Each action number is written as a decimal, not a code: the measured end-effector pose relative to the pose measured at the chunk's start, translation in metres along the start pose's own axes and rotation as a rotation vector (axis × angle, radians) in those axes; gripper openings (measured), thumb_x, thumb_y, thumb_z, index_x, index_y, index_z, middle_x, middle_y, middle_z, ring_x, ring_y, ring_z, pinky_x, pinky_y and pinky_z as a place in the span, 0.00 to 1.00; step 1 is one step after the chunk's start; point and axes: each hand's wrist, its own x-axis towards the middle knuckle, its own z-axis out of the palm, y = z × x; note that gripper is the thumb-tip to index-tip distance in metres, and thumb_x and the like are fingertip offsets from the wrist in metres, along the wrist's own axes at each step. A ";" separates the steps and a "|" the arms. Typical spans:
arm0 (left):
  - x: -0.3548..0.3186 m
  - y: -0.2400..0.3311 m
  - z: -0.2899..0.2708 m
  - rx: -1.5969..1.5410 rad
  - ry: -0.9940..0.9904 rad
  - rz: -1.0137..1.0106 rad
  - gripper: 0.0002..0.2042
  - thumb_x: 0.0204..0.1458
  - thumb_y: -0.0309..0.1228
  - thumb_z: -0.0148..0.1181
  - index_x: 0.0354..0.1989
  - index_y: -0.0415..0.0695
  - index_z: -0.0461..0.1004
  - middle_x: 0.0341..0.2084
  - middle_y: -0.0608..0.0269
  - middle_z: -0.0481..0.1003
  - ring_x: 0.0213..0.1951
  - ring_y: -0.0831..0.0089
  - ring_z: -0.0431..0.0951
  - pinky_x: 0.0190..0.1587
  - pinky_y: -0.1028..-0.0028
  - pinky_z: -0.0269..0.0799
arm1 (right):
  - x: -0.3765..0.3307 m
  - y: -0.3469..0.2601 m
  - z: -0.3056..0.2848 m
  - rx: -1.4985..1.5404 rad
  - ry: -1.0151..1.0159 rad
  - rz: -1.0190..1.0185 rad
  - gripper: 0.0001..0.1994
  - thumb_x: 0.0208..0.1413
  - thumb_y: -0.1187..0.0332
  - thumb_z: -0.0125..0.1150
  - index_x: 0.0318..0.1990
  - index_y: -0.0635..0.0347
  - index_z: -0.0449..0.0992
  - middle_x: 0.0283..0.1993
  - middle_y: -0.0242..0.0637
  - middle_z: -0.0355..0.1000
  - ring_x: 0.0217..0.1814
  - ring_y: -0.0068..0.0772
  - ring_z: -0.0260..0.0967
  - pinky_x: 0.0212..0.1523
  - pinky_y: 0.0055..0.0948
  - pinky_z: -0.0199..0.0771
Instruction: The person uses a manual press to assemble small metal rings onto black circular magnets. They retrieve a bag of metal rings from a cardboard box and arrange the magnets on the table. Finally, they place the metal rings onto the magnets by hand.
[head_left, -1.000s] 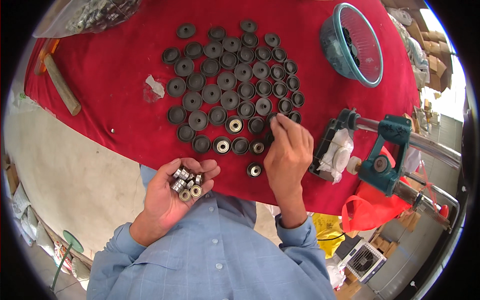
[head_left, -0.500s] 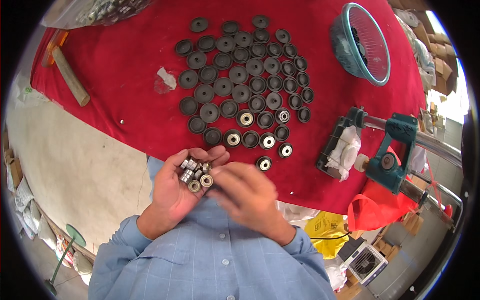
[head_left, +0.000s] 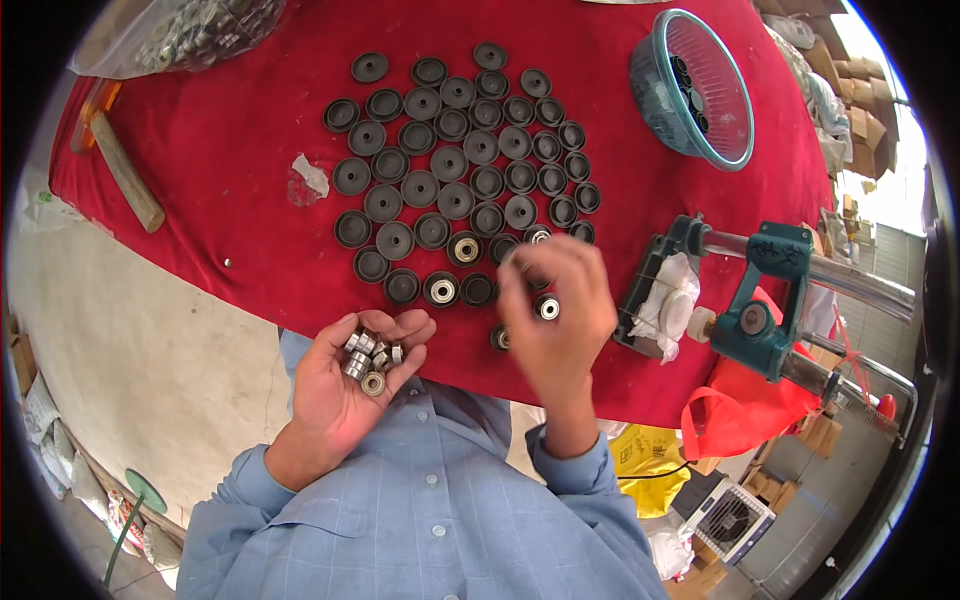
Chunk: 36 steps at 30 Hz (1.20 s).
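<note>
In the cupped left hand [head_left: 345, 385], small silver metal bearings [head_left: 371, 357] are loosely held and could be spilled; the right hand [head_left: 553, 305], blurred, cannot be judged.

**Where things lie on the desk**

The caps [head_left: 455, 160] lie in rows at the middle of the desk [head_left: 230, 170]. The bowl [head_left: 695, 90] stands right of them at the far side; the press [head_left: 745, 300] sits at the right near edge. A wooden handle [head_left: 125, 180] lies far left, a bag [head_left: 190, 30] behind it. The left hand [head_left: 350, 385], before the near edge, cups bearings [head_left: 368, 355]; the right hand [head_left: 555, 310] is over the nearest row.
</note>
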 end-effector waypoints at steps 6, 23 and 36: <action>0.000 0.001 0.005 0.027 0.056 -0.006 0.18 0.72 0.37 0.46 0.44 0.33 0.78 0.54 0.38 0.79 0.66 0.45 0.73 0.64 0.53 0.79 | 0.021 0.036 0.017 -0.248 -0.017 -0.040 0.11 0.50 0.75 0.75 0.41 0.58 0.82 0.42 0.35 0.78 0.45 0.38 0.77 0.48 0.38 0.73; -0.002 0.001 0.005 0.038 0.047 -0.006 0.18 0.72 0.37 0.45 0.44 0.34 0.78 0.55 0.38 0.78 0.67 0.46 0.72 0.66 0.54 0.77 | 0.004 0.016 0.011 -0.632 -0.186 -0.164 0.21 0.49 0.77 0.62 0.54 0.60 0.83 0.55 0.31 0.76 0.56 0.35 0.71 0.57 0.38 0.61; 0.002 0.001 -0.008 -0.002 -0.142 0.017 0.19 0.72 0.37 0.42 0.51 0.33 0.76 0.65 0.40 0.72 0.66 0.52 0.73 0.67 0.55 0.72 | -0.037 -0.052 0.008 0.178 -0.484 -0.204 0.20 0.49 0.77 0.70 0.52 0.60 0.80 0.52 0.41 0.74 0.46 0.43 0.75 0.46 0.40 0.75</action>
